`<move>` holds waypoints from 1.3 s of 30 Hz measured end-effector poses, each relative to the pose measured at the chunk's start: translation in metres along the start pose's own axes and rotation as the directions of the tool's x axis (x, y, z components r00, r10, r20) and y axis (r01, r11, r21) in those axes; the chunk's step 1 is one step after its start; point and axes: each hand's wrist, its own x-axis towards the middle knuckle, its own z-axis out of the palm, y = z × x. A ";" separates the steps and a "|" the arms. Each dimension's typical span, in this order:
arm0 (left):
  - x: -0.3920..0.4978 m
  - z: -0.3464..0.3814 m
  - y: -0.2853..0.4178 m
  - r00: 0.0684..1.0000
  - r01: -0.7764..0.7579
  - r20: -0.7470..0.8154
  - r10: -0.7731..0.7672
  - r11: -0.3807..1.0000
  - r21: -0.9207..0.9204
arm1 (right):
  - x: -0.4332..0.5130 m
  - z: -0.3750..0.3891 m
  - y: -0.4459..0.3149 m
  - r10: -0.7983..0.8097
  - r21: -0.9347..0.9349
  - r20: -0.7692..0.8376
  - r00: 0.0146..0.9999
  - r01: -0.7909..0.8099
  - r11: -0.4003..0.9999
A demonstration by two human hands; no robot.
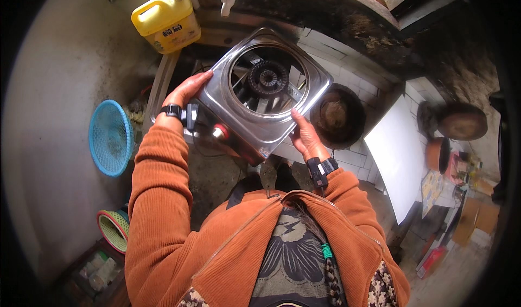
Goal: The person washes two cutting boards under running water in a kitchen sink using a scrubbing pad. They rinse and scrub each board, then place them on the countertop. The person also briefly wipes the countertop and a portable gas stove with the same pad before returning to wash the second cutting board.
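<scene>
A single-burner gas stove (217, 83) with a shiny metal top is held up in front of my body, tilted in view. My left hand (189, 88) grips its left edge, and my right hand (306, 137) grips the edge at the lower right, thumb on top. Through the round opening shows a dark round burner head (268, 78) on metal supports. A knob with a red rim (220, 131) sits on the front panel. The fingers under the stove are hidden from me.
A yellow jug with a pump (169, 22) stands at the upper left, near a white tap (228, 0). A blackened wok (338, 116) sits in the white-tiled stove counter. A white board (397, 156) leans at right. Blue basket (110, 138) hangs left.
</scene>
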 end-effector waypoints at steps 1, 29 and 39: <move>0.003 -0.003 0.002 0.999 -0.031 -0.006 0.032 0.999 0.041 | 0.001 0.001 0.004 0.004 -0.026 0.011 1.000 -0.004 1.000; 0.033 -0.019 0.018 0.819 -0.156 -0.260 0.511 0.635 0.757 | -0.055 -0.082 0.003 0.195 -0.441 -0.056 0.979 -0.199 0.875; 0.038 -0.022 0.022 0.770 -0.189 -0.217 0.600 0.539 0.821 | -0.156 -0.216 0.031 0.119 -0.175 -0.338 0.934 -0.186 0.967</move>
